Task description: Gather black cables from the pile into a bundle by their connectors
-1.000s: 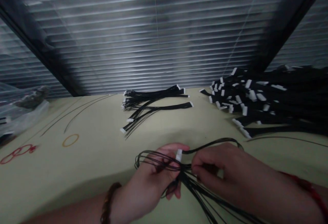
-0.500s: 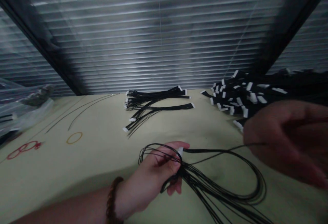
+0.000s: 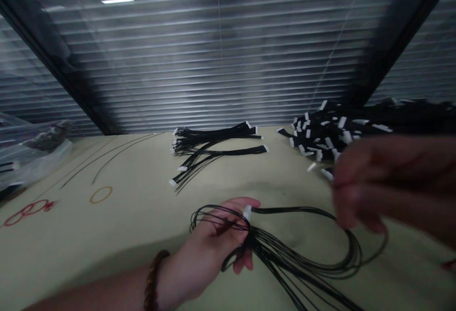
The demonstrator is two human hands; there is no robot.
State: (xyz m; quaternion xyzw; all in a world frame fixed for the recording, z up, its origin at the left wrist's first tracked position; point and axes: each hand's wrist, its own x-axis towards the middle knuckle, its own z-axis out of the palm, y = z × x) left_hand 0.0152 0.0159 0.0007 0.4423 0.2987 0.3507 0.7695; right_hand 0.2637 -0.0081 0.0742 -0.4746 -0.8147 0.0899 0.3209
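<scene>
- At the far left, a clear plastic bag (image 3: 32, 154) lies crumpled at the edge of the pale green tabletop (image 3: 89, 240); a few black cable ends show inside it.
- Next along, two long thin black wires (image 3: 110, 156) lie loose on the table; a red ring mark (image 3: 28, 211) and an orange ring mark (image 3: 100, 195) sit nearer the person, though I cannot tell if they are drawn or loose bands.
- The left hand (image 3: 217, 240), a wooden bead bracelet (image 3: 152, 280) at its wrist, is clenched around a black wire bunch (image 3: 285, 259); one white connector (image 3: 247, 213) stands just above the fingers, and the wires fan out to the right in long loops over the table.
- Beyond it, at centre, a small cable bundle (image 3: 213, 142) lies with its white-tipped ends roughly lined up; it looks like the sorted share so far, far smaller than the heap.
- The right hand (image 3: 370, 183) hangs blurred above the loops; its fingertips (image 3: 344, 211) are beside a wire, but I cannot tell if they pinch it or have let go.
- At the far right, a large heap of white-tipped black cables (image 3: 331, 133) remains tangled; a stray white connector (image 3: 311, 166) lies just in front of it.
</scene>
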